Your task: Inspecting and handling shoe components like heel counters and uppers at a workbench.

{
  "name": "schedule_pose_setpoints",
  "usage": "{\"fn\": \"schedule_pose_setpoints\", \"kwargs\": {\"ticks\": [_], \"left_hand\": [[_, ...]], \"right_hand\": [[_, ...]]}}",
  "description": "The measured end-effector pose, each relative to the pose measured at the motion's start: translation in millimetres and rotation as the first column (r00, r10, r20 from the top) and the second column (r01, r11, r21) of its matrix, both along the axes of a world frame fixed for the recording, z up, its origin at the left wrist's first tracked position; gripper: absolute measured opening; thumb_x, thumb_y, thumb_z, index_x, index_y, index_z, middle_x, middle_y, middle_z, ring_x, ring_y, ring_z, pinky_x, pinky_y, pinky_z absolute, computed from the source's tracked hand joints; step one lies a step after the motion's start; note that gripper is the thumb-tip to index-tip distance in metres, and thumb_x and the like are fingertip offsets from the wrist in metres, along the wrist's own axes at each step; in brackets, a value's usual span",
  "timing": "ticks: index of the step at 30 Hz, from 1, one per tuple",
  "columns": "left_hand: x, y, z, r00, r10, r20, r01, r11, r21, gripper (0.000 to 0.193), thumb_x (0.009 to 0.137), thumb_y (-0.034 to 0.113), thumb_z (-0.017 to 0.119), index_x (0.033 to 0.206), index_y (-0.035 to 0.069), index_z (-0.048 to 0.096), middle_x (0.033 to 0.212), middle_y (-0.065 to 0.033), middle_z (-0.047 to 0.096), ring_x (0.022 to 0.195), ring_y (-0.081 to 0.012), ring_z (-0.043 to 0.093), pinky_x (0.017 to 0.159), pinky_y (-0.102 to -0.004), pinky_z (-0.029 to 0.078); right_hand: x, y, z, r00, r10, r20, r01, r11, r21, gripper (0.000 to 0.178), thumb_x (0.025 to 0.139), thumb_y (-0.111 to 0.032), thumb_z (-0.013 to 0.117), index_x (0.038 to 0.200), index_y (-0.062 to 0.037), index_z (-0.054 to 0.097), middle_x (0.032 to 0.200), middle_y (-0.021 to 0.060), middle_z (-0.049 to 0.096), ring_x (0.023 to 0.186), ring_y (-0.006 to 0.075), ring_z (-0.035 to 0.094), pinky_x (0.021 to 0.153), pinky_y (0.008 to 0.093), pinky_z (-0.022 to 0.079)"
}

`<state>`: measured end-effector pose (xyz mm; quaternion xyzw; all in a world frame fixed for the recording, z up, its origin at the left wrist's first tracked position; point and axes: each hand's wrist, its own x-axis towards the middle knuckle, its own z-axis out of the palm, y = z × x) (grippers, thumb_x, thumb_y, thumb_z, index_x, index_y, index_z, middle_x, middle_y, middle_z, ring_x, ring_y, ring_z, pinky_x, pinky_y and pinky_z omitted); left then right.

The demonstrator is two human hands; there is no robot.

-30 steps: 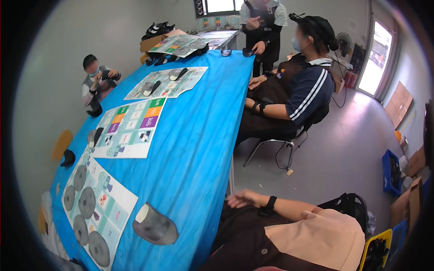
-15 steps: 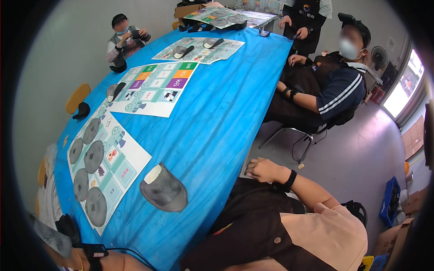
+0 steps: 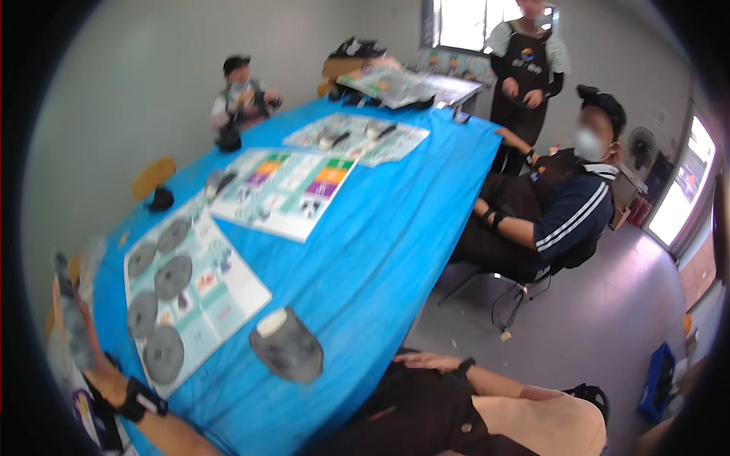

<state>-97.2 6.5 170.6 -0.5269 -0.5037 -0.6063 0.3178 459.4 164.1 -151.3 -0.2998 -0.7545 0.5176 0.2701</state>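
Observation:
My left hand (image 3: 90,346), blurred at the table's left edge, is raised with a thin grey piece (image 3: 72,319) against its fingers. A black band (image 3: 141,399) goes round that wrist. Palm down, my right hand (image 3: 430,361) rests on my dark apron (image 3: 418,403), its fingers stretched out and holding nothing. On the blue table cover (image 3: 334,281), in front of me, sits a rounded grey piece with a cream patch (image 3: 293,349). To its left is a printed sheet (image 3: 236,296) bearing several grey discs (image 3: 173,277) with small dark centres.
Two more printed sheets (image 3: 266,220) lie farther along the table, with small grey-and-black pieces (image 3: 334,140). A masked person in navy sleeves (image 3: 570,205) sits at the right side. Another person (image 3: 525,76) stands beyond; one (image 3: 247,106) sits far left. A blue crate (image 3: 658,380) stands on the floor.
The view has tilted up. My left hand has risen with the grey piece. My right hand's curled fingers have flattened. The seated person's hand has moved toward the table corner.

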Motion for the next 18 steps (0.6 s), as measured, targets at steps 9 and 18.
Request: {"fn": "schedule_pose_setpoints", "kwargs": {"ticks": [9,18], "left_hand": [[11.3,60.2,26.5,0.99,-0.041,0.136,0.082,0.949,-0.304,0.02,0.097,0.02,0.065,0.106,0.002,0.066,0.09,-0.0018,0.067,0.074,-0.0074,0.062,0.069,-0.0224,0.05],[49.5,65.3,25.0,0.584,-0.412,0.699,0.808,0.38,-0.451,0.029,0.097,0.029,0.068,0.104,0.002,0.064,0.078,0.0001,0.062,0.058,-0.0031,0.055,0.053,-0.0176,0.043]], "right_hand": [[-77.8,-3.1,156.2,0.982,-0.183,-0.056,0.173,0.721,0.671,0.01,0.088,-0.015,0.068,0.087,-0.0045,0.069,0.07,0.0052,0.064,0.059,0.0252,0.062,0.055,0.0331,0.048],[-184.8,29.9,173.5,0.943,-0.257,0.212,0.066,0.768,0.637,0.014,0.083,-0.021,0.072,0.092,-0.0116,0.07,0.071,0.0012,0.064,0.085,0.0262,0.058,0.08,0.0425,0.038]]}}
